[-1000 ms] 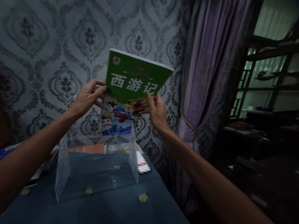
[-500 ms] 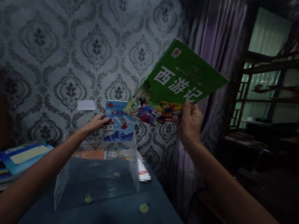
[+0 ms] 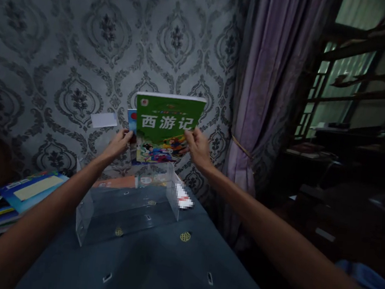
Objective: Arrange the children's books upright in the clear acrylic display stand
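Note:
A green book [image 3: 164,134] with white Chinese characters and cartoon figures on its cover is gripped at its right edge by my right hand [image 3: 197,149], which is closed on it. Behind it, mostly covered, stands a blue book [image 3: 131,116]; only its left strip shows. My left hand [image 3: 120,143] is closed at that left edge, thumb in front. Both books are upright above the back of a clear acrylic stand [image 3: 83,220] on the table. Whether the blue book rests on the stand is hidden.
Several books lie in a pile [image 3: 30,191] at the left. The dark cloth-covered table [image 3: 151,265] runs up to the patterned wall. A white card [image 3: 104,119] is on the wall. To the right hang a purple curtain [image 3: 269,79] and dark shelves [image 3: 350,100].
My right hand has brought the green book left and down, turning it from tilted to nearly level in front of the blue book. The view has shifted slightly.

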Demonstrator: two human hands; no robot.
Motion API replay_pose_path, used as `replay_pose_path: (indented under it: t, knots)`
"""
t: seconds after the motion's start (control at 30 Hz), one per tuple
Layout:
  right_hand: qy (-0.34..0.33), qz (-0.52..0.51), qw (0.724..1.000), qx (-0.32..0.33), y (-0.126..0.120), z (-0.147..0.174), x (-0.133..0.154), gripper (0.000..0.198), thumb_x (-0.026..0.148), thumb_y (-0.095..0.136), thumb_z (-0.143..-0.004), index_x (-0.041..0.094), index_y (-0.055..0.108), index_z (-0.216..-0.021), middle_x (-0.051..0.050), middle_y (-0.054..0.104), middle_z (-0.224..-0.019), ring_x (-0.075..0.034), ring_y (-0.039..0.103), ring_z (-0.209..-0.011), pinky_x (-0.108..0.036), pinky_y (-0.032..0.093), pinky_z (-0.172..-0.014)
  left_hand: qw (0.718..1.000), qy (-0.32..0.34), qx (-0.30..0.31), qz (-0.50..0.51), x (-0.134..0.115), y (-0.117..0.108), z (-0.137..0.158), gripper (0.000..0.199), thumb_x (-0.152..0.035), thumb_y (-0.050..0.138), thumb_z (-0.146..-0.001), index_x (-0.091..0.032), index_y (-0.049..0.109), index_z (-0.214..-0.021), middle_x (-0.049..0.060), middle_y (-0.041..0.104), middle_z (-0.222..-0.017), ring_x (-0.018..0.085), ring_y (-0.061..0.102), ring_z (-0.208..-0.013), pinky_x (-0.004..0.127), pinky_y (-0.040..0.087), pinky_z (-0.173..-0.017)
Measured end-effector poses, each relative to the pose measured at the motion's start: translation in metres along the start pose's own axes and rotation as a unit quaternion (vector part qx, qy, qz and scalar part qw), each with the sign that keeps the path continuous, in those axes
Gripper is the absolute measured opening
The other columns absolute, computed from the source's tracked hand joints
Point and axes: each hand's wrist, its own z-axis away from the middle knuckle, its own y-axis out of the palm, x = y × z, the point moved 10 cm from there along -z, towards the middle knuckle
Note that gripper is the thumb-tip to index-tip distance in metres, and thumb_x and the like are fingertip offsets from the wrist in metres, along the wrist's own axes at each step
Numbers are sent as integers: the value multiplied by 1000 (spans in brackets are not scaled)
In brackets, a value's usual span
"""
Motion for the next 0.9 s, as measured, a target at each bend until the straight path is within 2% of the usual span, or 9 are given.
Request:
replay_pose_path:
  t: [0.1,0.17,0.2,0.3,0.5,0.67,0.8,0.9]
  knots:
    - [9,17,1000,23,20,0,-18,37,60,58,-85,23,57,-90,1,59,-82,-15,60,-67,-22,52,-41,986,112,-87,-83,-30,-20,18,30,-46,36,-95,-21,52,-99,6,61,-97,21,59,-93,30,50,-74]
    - [13,26,999,35,28,-1,-26,37,61,56,-85,24,56,-90,1,59,-82,-15,61,-68,-22,52,-41,966,181,-112,-146,-50,-23,32,33,-46,31,-98,-21,52,-95,5,60,-90,20,59,-84,30,49,-72]
    - [15,30,999,35,30,-1,-29,38,61,56,-85,24,56,-89,1,59,-83,-16,61,-68,-22,51,-41,960,195,-109,-167,-55,-21,37,33,-46,30,-98,-21,52,-94,3,59,-86,19,59,-79,30,49,-70]
    - [25,33,999,31,33,-2,-36,39,63,55,-85,24,56,-87,0,58,-82,-17,62,-69,-25,52,-43,954,201,-86,-205,-62,-14,44,28,-46,37,-96,-21,51,-94,0,57,-78,18,57,-70,28,47,-65]
    - [36,5,998,43,43,0,-43,42,64,55,-84,24,56,-97,0,58,-86,-18,63,-74,-26,54,-44,954,198,-88,-208,-64,-13,45,24,-44,41,-92,-22,49,-91,0,57,-77,18,56,-67,27,45,-62]
    - [52,-6,997,60,49,6,-56,41,65,55,-83,24,53,-87,1,56,-83,-17,61,-71,-24,53,-43,959,174,-71,-212,-53,-11,48,26,-45,42,-91,-22,52,-92,1,60,-79,19,59,-65,27,44,-59]
    - [55,2,998,43,42,10,-60,43,66,56,-82,23,51,-83,2,54,-80,-14,58,-64,-23,51,-41,959,174,-63,-213,-53,-5,51,26,-44,42,-92,-21,55,-93,1,62,-75,18,60,-61,27,43,-59]
    - [64,22,997,39,37,9,-62,43,65,54,-83,23,50,-78,3,51,-75,-12,55,-57,-23,48,-40,957,178,-64,-220,-54,-1,50,24,-40,44,-92,-21,57,-96,2,65,-77,20,62,-66,28,45,-63]
